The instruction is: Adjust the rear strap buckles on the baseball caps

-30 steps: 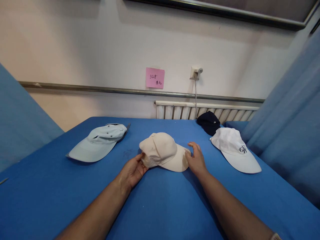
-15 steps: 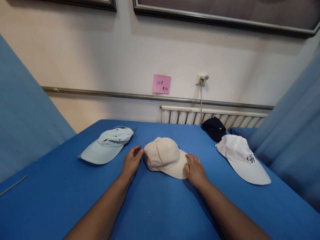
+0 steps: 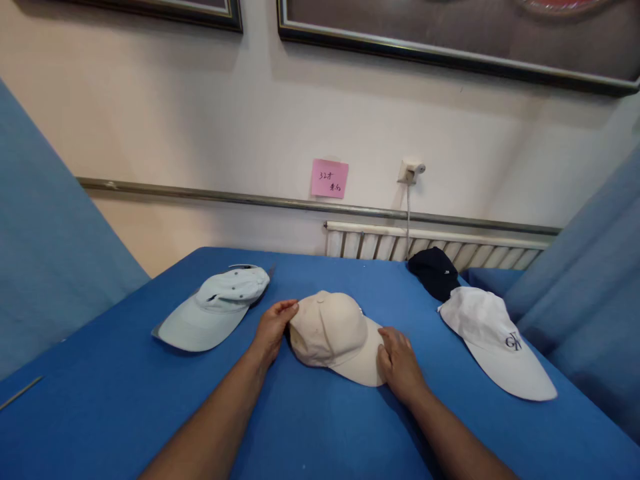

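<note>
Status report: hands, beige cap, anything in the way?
Left hand at back of beige cap, right hand on its brim. Cap sits crown-up on blue table. No obstacle seen; pale blue cap lies apart, to the left.

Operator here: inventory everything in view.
Blue-covered table: 1, blue, foreground
Beige cloth cap: 1, beige, table centre
Pale blue cloth cap: 1, pale blue, left
White cloth cap with dark lettering: 1, white, right
Dark cloth cap: 1, blackish, behind white cap
Thin stick: 1, brownish, far left
Plain wall: 1, whitish, background
Pink square note: 1, pink, wall
White ribbed radiator: 1, white, behind table
White wall socket with cable: 1, white, above radiator
Long metal rail: 1, grey, wall
Dark-framed pictures: 2, dark, upper wall
Blue curtains: 2, blue, either side
Blue surface, partly hidden: 1, blue, beyond table
Forearms: 2, bare, foreground
Left hand: 1, bare, at beige cap's back
Right hand: 1, bare, at its brim
</note>
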Tool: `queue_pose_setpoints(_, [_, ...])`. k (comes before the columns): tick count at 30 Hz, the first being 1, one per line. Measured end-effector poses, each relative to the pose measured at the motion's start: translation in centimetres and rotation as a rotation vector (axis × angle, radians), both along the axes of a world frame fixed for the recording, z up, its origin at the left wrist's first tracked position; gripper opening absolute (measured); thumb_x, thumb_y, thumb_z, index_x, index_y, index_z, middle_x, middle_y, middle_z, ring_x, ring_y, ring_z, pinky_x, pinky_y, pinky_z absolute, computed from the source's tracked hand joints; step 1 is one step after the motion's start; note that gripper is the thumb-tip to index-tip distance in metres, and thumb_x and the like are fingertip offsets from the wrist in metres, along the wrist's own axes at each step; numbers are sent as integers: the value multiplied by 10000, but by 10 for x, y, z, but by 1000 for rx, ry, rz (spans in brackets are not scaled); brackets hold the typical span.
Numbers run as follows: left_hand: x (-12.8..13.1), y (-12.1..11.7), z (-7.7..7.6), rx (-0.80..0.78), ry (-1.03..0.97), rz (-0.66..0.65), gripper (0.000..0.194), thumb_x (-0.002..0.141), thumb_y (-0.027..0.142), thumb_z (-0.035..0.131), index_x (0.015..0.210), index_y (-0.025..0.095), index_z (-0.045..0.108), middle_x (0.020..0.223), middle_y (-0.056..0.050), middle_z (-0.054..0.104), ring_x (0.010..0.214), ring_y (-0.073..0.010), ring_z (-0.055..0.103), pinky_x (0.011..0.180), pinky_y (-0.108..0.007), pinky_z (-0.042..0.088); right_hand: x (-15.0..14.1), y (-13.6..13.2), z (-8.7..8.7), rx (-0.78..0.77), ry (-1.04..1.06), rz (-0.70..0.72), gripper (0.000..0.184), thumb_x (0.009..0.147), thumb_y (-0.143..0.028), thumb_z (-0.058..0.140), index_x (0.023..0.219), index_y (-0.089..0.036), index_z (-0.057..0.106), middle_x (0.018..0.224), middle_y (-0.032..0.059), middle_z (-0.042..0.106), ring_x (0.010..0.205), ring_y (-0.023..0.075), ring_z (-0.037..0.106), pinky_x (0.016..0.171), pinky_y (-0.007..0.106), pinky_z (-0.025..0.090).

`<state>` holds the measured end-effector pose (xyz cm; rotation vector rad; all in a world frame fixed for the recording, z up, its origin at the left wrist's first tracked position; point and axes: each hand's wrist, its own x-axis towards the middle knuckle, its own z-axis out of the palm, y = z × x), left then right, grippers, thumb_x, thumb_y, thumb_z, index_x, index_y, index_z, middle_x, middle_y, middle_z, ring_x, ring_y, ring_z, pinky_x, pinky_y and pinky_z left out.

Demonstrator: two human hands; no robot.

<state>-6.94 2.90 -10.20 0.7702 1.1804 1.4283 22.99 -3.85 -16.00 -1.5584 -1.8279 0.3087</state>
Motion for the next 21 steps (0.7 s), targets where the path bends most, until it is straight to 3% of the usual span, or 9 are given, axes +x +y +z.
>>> queue_pose_setpoints(5, [-6,1,-2,-107,-203,-52,12,819,149,669,829,142,672,773,-55,736,764,-185,706,803,-301,565,-3,-2,2,-27,18,-27,424,859,-233,440,1255,-160,572,1272,125,610,1215,274,540,1054,396,404])
queue_pose_setpoints(9, [-5,1,0,-157,-242,-93,93,838,165,632,870,109,700,796,-102,747,792,-250,719,782,-367,577,-5,-4,4,-37,60,-32,424,861,-257,441,1248,-146,576,1266,140,605,1218,278,538,1072,400,388])
queue_pose_setpoints(13, [-3,5,-4,-108,-200,3,56,784,146,671,824,113,692,787,-86,737,763,-216,704,748,-317,563,-2,-3,5,-56,212,-161,450,819,-331,542,1201,-99,592,1284,199,575,1227,320,531,1067,419,390])
queue_pose_setpoints(15, [-3,7,-7,-64,-152,103,69,746,153,709,801,129,676,760,-47,720,723,-171,682,713,-267,542,2,0,8,-161,387,-231,493,779,-348,619,1207,-107,580,1182,183,632,1094,307,606,963,403,459])
queue_pose_setpoints(17, [-5,8,-9,-27,-95,199,112,719,165,731,809,140,667,752,-17,703,688,-137,655,662,-228,513,6,4,13,-331,620,-265,491,748,-323,679,1190,-132,578,949,108,692,864,252,651,771,344,503])
queue_pose_setpoints(21, [-10,11,-7,16,-22,288,117,708,133,687,820,145,653,822,-18,695,689,-122,636,640,-219,502,13,8,25,-566,903,-220,219,736,-304,725,863,-144,644,543,-18,560,486,128,497,443,221,323])
